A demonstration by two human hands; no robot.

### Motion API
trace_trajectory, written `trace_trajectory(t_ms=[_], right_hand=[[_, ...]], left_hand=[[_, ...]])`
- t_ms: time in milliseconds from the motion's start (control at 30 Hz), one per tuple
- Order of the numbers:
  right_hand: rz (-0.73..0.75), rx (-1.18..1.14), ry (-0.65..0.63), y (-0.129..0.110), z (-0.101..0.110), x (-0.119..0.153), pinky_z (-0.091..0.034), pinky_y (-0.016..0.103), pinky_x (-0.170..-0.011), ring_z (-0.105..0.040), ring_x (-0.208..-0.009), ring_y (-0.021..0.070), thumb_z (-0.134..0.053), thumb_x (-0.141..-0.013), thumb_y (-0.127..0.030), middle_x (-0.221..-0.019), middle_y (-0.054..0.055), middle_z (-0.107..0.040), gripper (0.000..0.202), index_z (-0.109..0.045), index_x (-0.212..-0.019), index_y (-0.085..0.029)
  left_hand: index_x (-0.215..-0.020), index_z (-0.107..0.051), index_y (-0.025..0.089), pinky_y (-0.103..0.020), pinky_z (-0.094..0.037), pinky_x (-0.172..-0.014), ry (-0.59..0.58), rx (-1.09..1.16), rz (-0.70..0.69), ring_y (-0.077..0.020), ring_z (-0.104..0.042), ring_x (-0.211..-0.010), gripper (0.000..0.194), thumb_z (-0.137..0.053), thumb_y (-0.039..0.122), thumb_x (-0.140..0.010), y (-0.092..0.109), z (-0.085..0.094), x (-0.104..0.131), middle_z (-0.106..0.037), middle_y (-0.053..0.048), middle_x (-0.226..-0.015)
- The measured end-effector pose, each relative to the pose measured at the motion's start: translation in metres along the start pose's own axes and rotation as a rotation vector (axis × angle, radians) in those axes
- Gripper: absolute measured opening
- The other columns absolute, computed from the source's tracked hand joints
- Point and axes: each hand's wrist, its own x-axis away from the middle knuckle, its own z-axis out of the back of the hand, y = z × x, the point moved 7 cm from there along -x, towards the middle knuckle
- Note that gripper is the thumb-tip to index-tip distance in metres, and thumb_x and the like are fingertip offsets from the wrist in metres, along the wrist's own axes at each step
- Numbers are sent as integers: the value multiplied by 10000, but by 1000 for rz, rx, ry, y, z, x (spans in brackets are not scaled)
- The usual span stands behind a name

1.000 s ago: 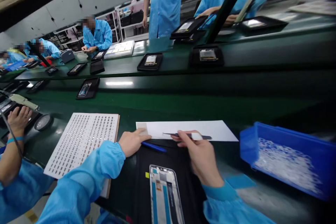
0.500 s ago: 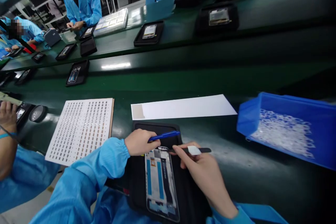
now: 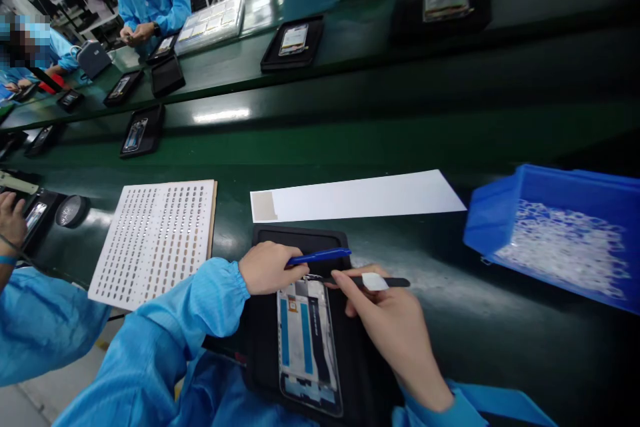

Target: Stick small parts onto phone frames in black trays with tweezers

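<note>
An open phone frame (image 3: 300,340) with blue strips lies in a black tray (image 3: 260,373) in front of me. My left hand (image 3: 270,268) is closed round a blue pen (image 3: 323,255) and rests at the frame's top left corner. Dark tweezers (image 3: 397,282) with a white wrap are pinched in my right hand (image 3: 387,320). Their tips point left to the top edge of the frame, close to my left fingers. Whether the tips grip anything is too small to tell.
A white board (image 3: 155,240) with rows of small parts lies to the left. Beyond the tray is a long white sheet (image 3: 360,197). A blue bin (image 3: 493,213) of white rings stands right. A co-worker's hand (image 3: 11,220) is at far left. Trays line the raised ledge.
The view has shifted slightly, so the bin appears farther right and the far trays higher. Both hands keep nearly the same place at the top of the phone frame.
</note>
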Motion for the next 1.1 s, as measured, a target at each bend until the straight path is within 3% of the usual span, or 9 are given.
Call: trace_trajectory(t_ms=[167,533,833,1100], right_hand=[[4,25,9,-2,0,1,-304,263,-338,-445,-345,95,-556,-765,-666,-674,69,-659,578,-523,-430,-197],[88,43,9,-6,3,3,-411,259,-424,-509,-365,137,-584,-809,-555,-479,16,-587,419,-610,-569,-212],[191,91,21,-5,3,9,-424,234,-440,-619,-502,155,-577,-845,-523,-658,46,-685,375,-637,-661,-202],[293,147,60,-13,1,10,-444,239,-439,-606,-442,163,-488,-862,-605,-594,35,-656,460,-613,-652,-215]], left_hand=[[-919,-700,230,-235,-383,-600,11,33,-13,-174,-657,-723,219,-519,348,-888,-1,-1,0,-700,4,-756],[-1024,-674,268,-288,-480,-684,-8,-33,66,-233,-689,-823,244,-533,400,-875,-2,-5,0,-723,-1,-813],[-1038,-655,262,-306,-511,-735,-39,-65,78,-236,-696,-845,249,-502,393,-892,2,-3,1,-726,-8,-819],[-1006,-667,271,-321,-529,-758,13,-51,98,-245,-705,-872,234,-522,391,-867,2,-3,5,-745,-7,-856]])
